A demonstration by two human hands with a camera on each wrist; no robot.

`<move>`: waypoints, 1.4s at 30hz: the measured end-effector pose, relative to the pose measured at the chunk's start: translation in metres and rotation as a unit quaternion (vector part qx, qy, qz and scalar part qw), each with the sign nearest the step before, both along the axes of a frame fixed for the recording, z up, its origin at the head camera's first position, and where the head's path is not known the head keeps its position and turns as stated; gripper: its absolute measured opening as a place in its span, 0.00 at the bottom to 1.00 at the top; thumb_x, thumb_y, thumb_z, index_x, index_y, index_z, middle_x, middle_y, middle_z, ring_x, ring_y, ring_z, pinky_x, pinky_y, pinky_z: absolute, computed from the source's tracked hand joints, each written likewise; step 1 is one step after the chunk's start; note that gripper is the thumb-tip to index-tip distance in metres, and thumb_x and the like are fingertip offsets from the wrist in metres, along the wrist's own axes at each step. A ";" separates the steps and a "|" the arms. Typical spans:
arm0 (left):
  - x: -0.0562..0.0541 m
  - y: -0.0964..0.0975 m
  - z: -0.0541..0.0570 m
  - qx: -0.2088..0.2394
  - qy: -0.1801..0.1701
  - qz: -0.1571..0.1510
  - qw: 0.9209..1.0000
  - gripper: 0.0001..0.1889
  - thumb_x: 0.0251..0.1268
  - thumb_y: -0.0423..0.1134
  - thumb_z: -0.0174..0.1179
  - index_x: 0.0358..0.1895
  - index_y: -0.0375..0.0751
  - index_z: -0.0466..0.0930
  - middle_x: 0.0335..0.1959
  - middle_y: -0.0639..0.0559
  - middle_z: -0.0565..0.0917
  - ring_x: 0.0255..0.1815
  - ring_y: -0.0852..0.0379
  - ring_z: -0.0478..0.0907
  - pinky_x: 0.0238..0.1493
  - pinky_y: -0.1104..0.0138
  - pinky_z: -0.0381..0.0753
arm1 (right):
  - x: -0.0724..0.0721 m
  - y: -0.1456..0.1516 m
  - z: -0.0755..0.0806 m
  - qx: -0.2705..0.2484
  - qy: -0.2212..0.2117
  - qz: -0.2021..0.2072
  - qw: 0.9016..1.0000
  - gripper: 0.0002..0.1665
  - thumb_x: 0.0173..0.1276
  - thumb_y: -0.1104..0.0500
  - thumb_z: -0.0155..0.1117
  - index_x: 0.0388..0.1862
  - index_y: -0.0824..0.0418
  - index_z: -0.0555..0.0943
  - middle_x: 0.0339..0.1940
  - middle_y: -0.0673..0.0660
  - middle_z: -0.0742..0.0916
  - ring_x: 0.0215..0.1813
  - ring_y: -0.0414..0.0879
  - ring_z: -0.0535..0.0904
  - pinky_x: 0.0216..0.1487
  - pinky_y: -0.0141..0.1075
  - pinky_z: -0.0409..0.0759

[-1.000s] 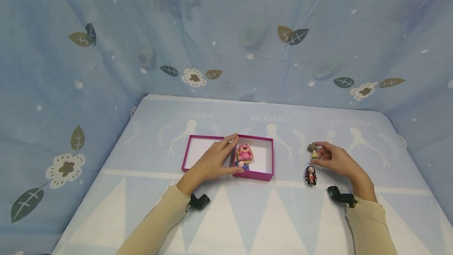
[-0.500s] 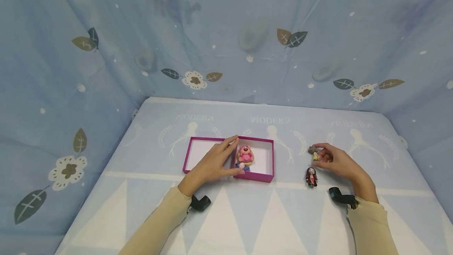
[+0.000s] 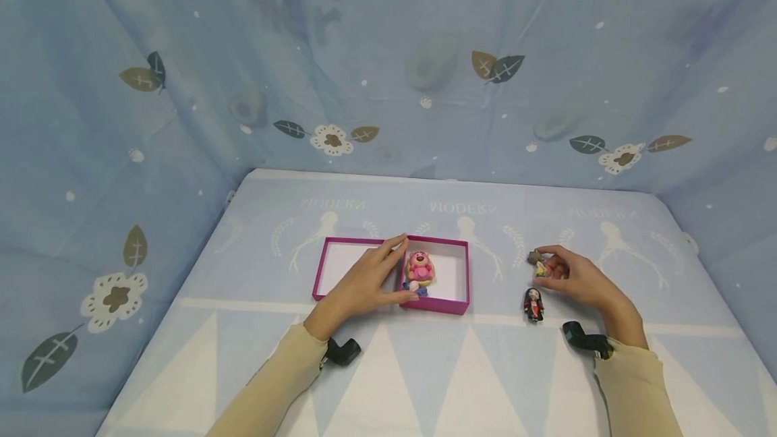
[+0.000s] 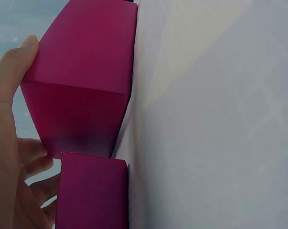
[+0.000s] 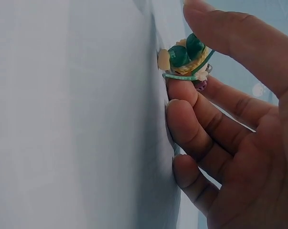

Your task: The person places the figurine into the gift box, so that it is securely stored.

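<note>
While the left hand (image 3: 363,280) lies spread along the left wall of a magenta box (image 3: 443,306), its thumb touches the near edge and its fingers reach the far corner — the left grip is loose, not wrapped round anything. Inside the box, toward that same wall, a pink bear (image 3: 420,270) lies just beyond a small blue toy (image 3: 415,288). A shallow magenta lid (image 3: 320,268), white inside, lies just left of the box, partly covered by the left hand and wrist.

Well to the right, the right hand (image 3: 581,278) has its grip closed on a small figure (image 5: 179,57) with yellow and green parts, low over the surface (image 3: 492,390); whether it touches down I cannot tell. A grey toy (image 3: 534,256) sits just beside the fingertips, and a dark-haired doll (image 3: 533,305) lies nearer the person.
</note>
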State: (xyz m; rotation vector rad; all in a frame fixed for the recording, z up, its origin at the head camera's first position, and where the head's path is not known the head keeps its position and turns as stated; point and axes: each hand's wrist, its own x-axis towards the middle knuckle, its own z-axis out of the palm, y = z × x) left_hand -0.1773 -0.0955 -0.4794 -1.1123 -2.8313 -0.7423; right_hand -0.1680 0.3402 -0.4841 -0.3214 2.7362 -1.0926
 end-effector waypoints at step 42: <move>-0.003 0.000 -0.003 -0.011 0.007 0.005 1.000 0.51 0.58 0.68 0.60 0.78 0.43 0.51 0.80 0.55 0.52 0.73 0.50 0.64 0.71 0.54 0.66 | 0.004 -0.013 0.031 0.018 0.065 0.003 0.998 0.39 0.61 0.53 0.74 0.67 0.65 0.70 0.39 0.54 0.84 0.35 0.34 0.77 0.38 0.31 0.77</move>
